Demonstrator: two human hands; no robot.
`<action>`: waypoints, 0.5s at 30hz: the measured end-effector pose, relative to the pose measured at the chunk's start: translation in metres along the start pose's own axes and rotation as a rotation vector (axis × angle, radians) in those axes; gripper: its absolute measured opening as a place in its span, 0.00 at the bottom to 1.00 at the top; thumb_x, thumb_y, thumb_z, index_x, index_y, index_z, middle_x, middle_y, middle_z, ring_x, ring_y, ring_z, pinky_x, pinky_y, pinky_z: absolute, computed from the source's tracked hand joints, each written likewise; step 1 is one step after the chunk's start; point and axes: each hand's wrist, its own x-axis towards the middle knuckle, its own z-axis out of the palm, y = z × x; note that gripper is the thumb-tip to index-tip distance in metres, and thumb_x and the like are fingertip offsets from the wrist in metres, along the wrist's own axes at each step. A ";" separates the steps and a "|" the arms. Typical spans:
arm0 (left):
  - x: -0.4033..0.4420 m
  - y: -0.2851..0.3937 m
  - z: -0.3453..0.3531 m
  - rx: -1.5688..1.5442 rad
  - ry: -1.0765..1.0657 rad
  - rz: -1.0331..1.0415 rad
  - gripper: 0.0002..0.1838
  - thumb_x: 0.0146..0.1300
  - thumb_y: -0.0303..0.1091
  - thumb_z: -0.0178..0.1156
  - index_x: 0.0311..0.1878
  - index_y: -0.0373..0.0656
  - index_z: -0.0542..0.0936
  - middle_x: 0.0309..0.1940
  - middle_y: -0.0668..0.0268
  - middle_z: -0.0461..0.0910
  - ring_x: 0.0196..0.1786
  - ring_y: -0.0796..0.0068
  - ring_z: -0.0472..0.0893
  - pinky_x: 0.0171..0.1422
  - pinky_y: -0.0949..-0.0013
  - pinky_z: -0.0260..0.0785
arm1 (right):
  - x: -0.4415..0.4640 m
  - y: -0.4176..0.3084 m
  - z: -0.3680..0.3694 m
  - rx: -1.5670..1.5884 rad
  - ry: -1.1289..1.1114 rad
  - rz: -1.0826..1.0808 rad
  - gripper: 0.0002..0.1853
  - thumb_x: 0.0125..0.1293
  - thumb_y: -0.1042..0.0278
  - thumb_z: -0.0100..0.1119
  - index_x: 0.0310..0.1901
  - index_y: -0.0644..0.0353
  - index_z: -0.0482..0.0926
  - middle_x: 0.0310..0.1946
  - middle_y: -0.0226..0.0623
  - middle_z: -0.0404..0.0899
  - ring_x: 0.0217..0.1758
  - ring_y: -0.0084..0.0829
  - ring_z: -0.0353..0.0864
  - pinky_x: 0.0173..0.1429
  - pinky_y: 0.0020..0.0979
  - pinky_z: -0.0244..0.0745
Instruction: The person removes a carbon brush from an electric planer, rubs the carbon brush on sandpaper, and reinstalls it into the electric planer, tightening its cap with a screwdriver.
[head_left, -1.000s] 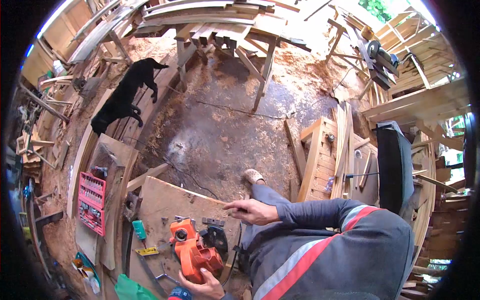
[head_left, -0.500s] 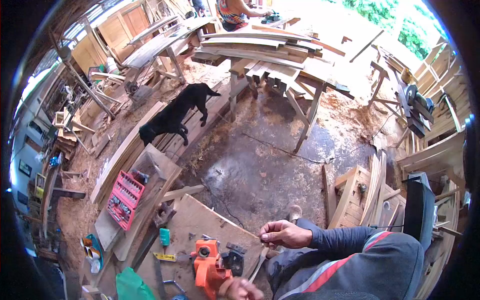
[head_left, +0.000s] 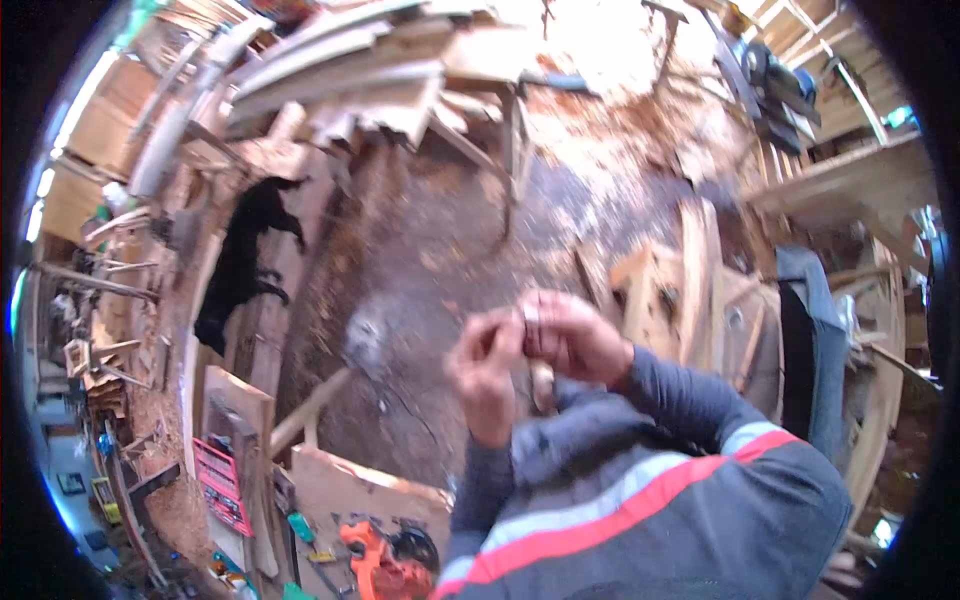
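Observation:
Both hands are raised in front of the body, fingertips together, and blurred by motion. My left hand [head_left: 485, 375] is closed, its thumb and fingers pinched. My right hand [head_left: 580, 338] is closed too and meets it from the right. Something small seems to be between the fingers, too blurred to make out. Below the hands, an orange power tool [head_left: 378, 562] with a black part lies on a wooden board [head_left: 370, 492], touched by neither hand. A green bottle [head_left: 301, 527] and a yellow piece [head_left: 321, 556] lie left of it.
A pink-red tool case [head_left: 222, 487] sits on planks at the left. A black dog [head_left: 245, 265] stands beyond it. Stacked boards [head_left: 340, 65] lie on a trestle at the top. A slatted wooden frame [head_left: 650, 300] is at the right.
My left hand has let go of the orange tool and moved up to meet my right hand. My right hand has risen. The camera view has shifted.

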 end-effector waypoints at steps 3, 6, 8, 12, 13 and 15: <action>0.032 -0.020 0.050 0.008 -0.096 -0.040 0.07 0.70 0.23 0.65 0.48 0.32 0.84 0.40 0.67 0.83 0.41 0.83 0.80 0.48 0.77 0.74 | -0.006 -0.043 -0.019 0.278 0.068 -0.028 0.06 0.77 0.66 0.58 0.49 0.58 0.79 0.34 0.26 0.80 0.32 0.17 0.77 0.38 0.23 0.77; 0.056 -0.034 0.088 0.086 -0.216 -0.010 0.09 0.66 0.21 0.68 0.49 0.34 0.85 0.42 0.68 0.80 0.40 0.84 0.80 0.45 0.78 0.74 | -0.010 -0.073 -0.040 0.402 0.058 -0.093 0.08 0.77 0.65 0.58 0.49 0.59 0.79 0.34 0.26 0.80 0.32 0.18 0.78 0.37 0.20 0.76; 0.073 -0.041 0.102 0.210 -0.270 0.032 0.11 0.65 0.19 0.68 0.50 0.33 0.86 0.43 0.67 0.79 0.39 0.84 0.81 0.44 0.78 0.75 | -0.005 -0.086 -0.051 0.457 0.114 -0.108 0.09 0.78 0.64 0.57 0.49 0.60 0.79 0.33 0.26 0.80 0.32 0.18 0.78 0.37 0.21 0.76; 0.111 -0.050 0.125 0.382 -0.268 0.122 0.11 0.62 0.20 0.69 0.48 0.35 0.87 0.38 0.67 0.80 0.36 0.83 0.81 0.41 0.77 0.74 | 0.018 -0.105 -0.071 0.529 0.105 -0.112 0.10 0.79 0.63 0.55 0.49 0.61 0.79 0.32 0.26 0.79 0.31 0.18 0.77 0.37 0.21 0.76; 0.122 -0.052 0.130 0.383 -0.265 0.115 0.11 0.62 0.20 0.69 0.48 0.35 0.87 0.38 0.67 0.80 0.36 0.83 0.81 0.41 0.77 0.74 | 0.028 -0.109 -0.078 0.554 0.039 -0.139 0.11 0.80 0.63 0.53 0.51 0.61 0.79 0.35 0.27 0.81 0.32 0.18 0.77 0.38 0.22 0.76; 0.145 -0.056 0.140 0.404 -0.234 0.116 0.10 0.60 0.21 0.71 0.46 0.37 0.88 0.36 0.67 0.80 0.35 0.82 0.81 0.39 0.76 0.74 | 0.044 -0.127 -0.079 0.578 0.119 -0.103 0.12 0.80 0.62 0.52 0.52 0.61 0.79 0.36 0.27 0.81 0.33 0.18 0.77 0.38 0.22 0.76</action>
